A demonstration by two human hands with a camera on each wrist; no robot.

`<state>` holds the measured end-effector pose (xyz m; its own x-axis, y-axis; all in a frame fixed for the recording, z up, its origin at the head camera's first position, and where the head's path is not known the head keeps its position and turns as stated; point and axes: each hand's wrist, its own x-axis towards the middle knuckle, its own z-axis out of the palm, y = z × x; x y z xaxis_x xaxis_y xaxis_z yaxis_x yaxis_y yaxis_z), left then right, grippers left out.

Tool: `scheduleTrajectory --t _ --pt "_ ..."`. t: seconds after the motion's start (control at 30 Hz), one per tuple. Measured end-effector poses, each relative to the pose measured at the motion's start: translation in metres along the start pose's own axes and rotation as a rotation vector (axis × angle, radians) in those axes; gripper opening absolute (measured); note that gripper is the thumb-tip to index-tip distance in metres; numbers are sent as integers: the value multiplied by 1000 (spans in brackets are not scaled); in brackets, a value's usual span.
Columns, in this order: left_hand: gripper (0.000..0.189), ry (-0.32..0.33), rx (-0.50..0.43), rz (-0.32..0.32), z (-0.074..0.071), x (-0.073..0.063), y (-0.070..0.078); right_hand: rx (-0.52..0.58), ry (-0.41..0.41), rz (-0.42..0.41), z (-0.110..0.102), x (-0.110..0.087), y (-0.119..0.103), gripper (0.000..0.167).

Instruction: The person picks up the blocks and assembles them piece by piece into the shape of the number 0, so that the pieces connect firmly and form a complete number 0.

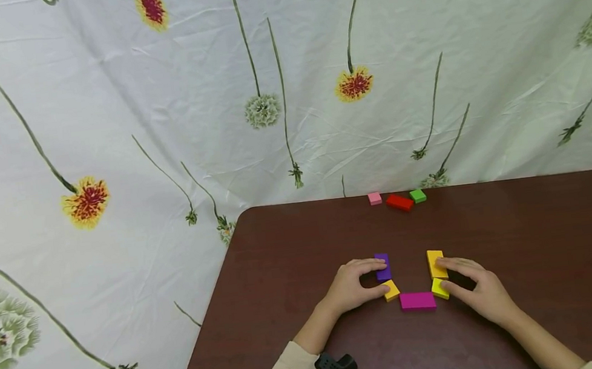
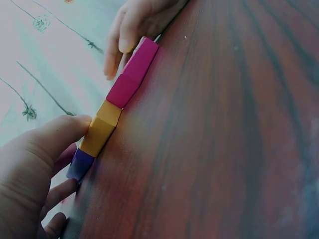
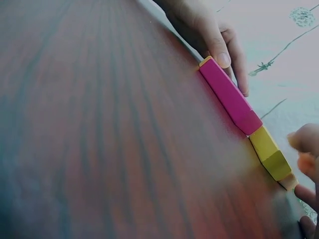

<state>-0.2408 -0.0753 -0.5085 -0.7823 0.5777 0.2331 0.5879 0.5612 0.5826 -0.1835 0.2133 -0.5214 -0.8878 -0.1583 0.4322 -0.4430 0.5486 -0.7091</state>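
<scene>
Small coloured blocks form a U on the brown table [image 1: 347, 349]. My left hand [image 1: 353, 286] rests its fingertips on a purple block [image 1: 386, 273], its thumb touching a short orange block [image 2: 101, 130] just nearer. On the other side, my right hand [image 1: 480, 288] has its fingertips on a long orange block [image 1: 434, 257] and its thumb at a yellow block [image 3: 271, 154]. A magenta block [image 1: 418, 301] lies across the near side between the short orange and yellow ones. Both hands have fingers spread from the thumb, only slightly bent.
Toward the table's far edge lie a pink block [image 1: 375, 198], a red block [image 1: 400, 202] and a green block [image 1: 418, 196]. A flower-printed white cloth [image 1: 198, 98] hangs behind and left of the table. There is a black band [image 1: 339, 367] on the left wrist.
</scene>
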Motion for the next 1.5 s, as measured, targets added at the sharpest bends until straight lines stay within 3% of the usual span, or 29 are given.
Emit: scheduleTrajectory --t 0.37,0.67,0.83,1.1,1.5 --pt "46 2 -15 11 -1 -1 0 51 -41 150 -8 11 -2 37" --pt "46 4 -24 6 0 0 -2 85 -103 214 -20 63 7 44" --pt "46 -6 -23 -19 1 -1 -3 44 -150 276 -24 98 13 46" --pt "45 36 -16 29 3 -1 -5 -112 -254 371 -16 146 22 51" --pt "42 50 18 17 2 -6 -2 -225 -267 391 -7 169 41 58"
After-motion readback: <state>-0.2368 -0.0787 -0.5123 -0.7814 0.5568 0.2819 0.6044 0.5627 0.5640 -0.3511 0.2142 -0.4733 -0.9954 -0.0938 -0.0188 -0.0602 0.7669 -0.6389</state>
